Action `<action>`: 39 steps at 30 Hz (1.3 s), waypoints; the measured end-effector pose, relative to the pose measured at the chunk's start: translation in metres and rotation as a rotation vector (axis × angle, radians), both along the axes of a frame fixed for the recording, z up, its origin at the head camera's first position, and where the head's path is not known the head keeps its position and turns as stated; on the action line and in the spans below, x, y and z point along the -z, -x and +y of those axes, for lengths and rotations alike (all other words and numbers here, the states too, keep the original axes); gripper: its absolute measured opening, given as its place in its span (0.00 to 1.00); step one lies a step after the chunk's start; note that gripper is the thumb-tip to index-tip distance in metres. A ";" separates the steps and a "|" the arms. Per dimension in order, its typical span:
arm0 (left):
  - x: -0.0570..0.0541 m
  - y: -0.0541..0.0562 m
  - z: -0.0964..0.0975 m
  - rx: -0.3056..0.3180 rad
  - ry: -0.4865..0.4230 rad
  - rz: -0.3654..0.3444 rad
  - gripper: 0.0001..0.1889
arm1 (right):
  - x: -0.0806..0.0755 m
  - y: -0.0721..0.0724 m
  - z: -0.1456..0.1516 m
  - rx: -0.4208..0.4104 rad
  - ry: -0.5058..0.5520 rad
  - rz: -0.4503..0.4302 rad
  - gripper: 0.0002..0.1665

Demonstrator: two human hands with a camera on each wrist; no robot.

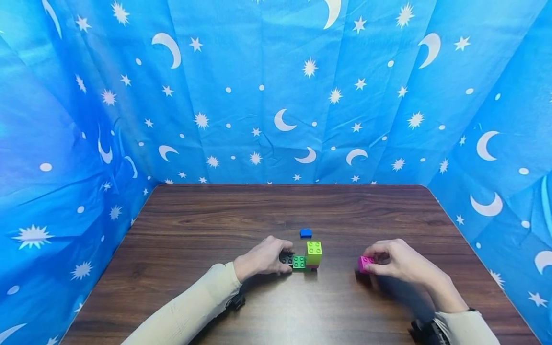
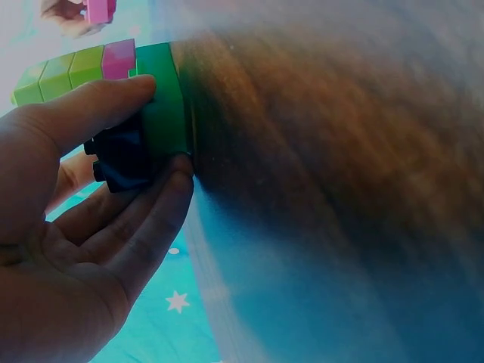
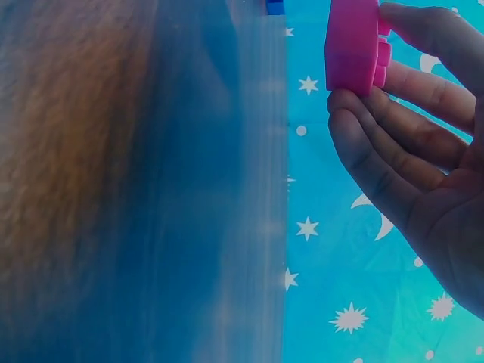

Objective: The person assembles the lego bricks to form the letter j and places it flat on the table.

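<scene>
A toy-brick build stands near the middle of the table. Its green base brick [image 1: 299, 261] carries a black brick [image 2: 125, 157] at the left end. At the other end rises a stack of lime-green bricks [image 1: 314, 254] on top of a pink brick [image 2: 119, 60]. My left hand [image 1: 265, 258] grips the build at its black end, thumb and fingers on opposite sides. To the right and apart from it, my right hand [image 1: 401, 261] pinches a loose bright pink brick [image 1: 365, 265] by its sides. That brick's studs face the palm in the right wrist view.
A small blue brick [image 1: 305, 233] lies just behind the build. The wooden table [image 1: 207, 206] extends around both hands. Blue cloth [image 1: 241, 57] with white stars and moons hangs behind the table and along both sides.
</scene>
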State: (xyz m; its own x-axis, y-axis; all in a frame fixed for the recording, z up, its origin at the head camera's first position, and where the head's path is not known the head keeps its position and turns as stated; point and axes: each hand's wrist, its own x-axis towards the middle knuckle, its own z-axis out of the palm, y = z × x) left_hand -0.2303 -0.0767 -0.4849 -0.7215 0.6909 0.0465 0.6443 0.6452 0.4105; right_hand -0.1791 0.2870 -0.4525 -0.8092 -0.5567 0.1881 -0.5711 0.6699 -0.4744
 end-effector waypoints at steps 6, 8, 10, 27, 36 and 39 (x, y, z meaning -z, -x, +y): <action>-0.001 0.001 0.000 0.004 -0.005 0.008 0.17 | -0.005 0.004 -0.005 -0.025 0.016 0.011 0.08; -0.001 0.001 0.001 0.007 -0.003 0.009 0.17 | -0.005 0.005 -0.007 -0.027 0.015 0.018 0.08; -0.001 0.001 0.001 0.003 0.001 0.007 0.17 | -0.004 0.007 -0.008 -0.028 0.016 0.021 0.08; -0.001 -0.001 0.001 -0.009 0.006 -0.021 0.17 | -0.016 0.018 -0.025 -0.032 0.024 0.025 0.11; 0.000 -0.001 0.001 0.006 -0.003 0.009 0.17 | -0.022 0.025 -0.033 -0.080 0.042 0.081 0.11; 0.000 0.000 0.000 0.009 -0.006 0.007 0.17 | -0.024 0.027 -0.036 -0.089 0.050 0.086 0.10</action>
State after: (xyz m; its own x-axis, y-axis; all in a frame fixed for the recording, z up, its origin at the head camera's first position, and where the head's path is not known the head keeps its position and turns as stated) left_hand -0.2302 -0.0765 -0.4848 -0.7149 0.6971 0.0552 0.6528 0.6370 0.4100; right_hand -0.2056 0.2511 -0.4288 -0.7370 -0.6134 0.2838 -0.6669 0.5918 -0.4529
